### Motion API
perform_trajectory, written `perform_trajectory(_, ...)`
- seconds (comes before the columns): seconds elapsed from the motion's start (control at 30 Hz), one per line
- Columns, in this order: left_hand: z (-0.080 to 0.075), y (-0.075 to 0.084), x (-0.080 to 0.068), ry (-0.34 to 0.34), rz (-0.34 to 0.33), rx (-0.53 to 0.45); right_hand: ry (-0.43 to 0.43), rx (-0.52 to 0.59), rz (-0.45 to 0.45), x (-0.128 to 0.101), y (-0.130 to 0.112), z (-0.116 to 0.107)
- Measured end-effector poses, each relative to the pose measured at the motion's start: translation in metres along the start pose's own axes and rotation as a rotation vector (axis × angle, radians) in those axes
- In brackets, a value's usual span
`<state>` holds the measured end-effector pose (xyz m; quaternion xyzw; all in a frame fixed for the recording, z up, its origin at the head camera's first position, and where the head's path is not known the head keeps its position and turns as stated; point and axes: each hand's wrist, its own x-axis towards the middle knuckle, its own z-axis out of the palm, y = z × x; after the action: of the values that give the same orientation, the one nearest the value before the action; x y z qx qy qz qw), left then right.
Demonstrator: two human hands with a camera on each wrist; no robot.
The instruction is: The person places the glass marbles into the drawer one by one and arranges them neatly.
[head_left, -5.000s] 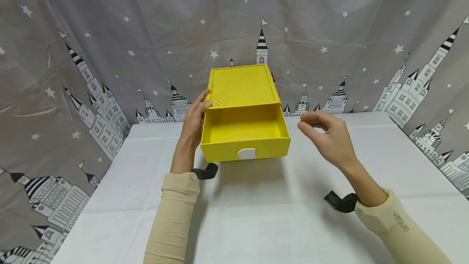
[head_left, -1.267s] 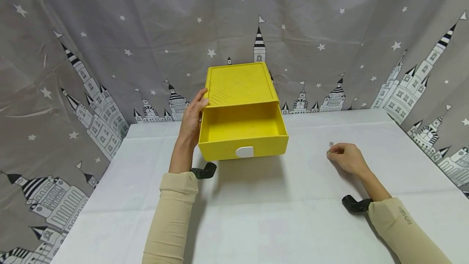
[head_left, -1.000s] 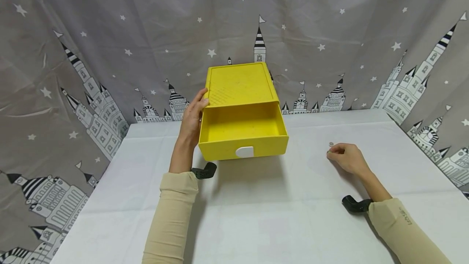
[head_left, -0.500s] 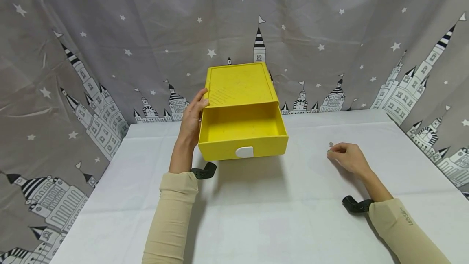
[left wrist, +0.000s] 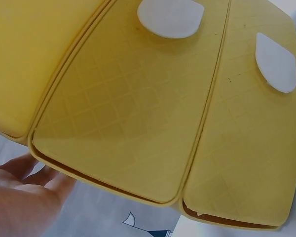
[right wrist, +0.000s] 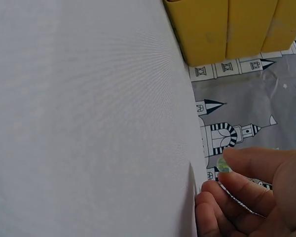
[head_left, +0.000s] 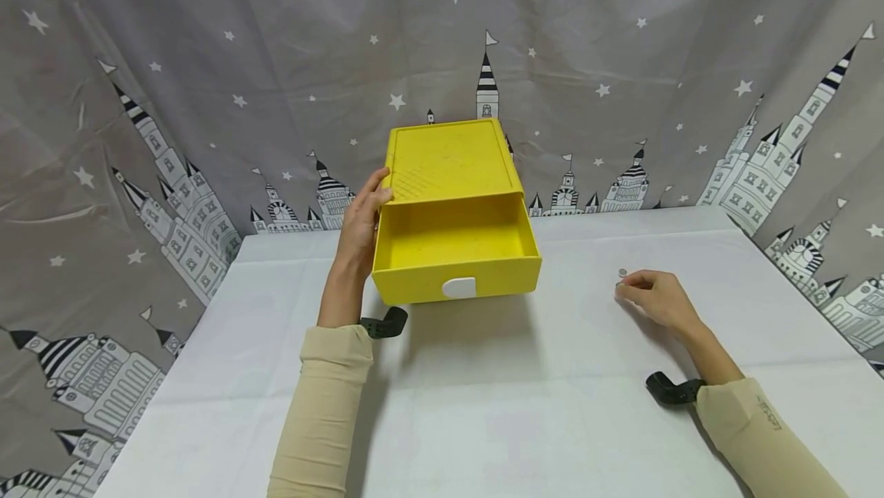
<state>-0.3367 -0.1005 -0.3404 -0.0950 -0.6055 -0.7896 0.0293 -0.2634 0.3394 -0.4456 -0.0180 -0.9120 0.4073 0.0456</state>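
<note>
Left hand (head_left: 359,231) lay flat, fingers straight, against yellow drawer box (head_left: 452,168) | right hand (head_left: 656,300) pinched small round coin-like piece (head_left: 622,273) on table (head_left: 483,406) | open drawer (head_left: 456,256) lay left of it, slightly farther.

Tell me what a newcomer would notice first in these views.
The bright yellow drawer box stands mid-table with its top drawer pulled open; the left hand rests against its left side. To the right, on the white tablecloth, the right hand pinches a small round object at its fingertips. Behind hangs a grey castle-and-star curtain.
</note>
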Motion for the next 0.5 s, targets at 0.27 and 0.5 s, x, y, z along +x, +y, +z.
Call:
perform_trajectory(0.27, -0.0009, 0.0003, 0.0003, -0.012, 0.007, 0.011, -0.008, 0.048, 0.028, -0.004, -0.0039, -0.0034)
perform_trajectory(0.5, -0.0005, 0.0006, 0.0014, -0.01, 0.019, 0.029, -0.01, 0.135, 0.007, -0.0041, -0.0037, -0.0051)
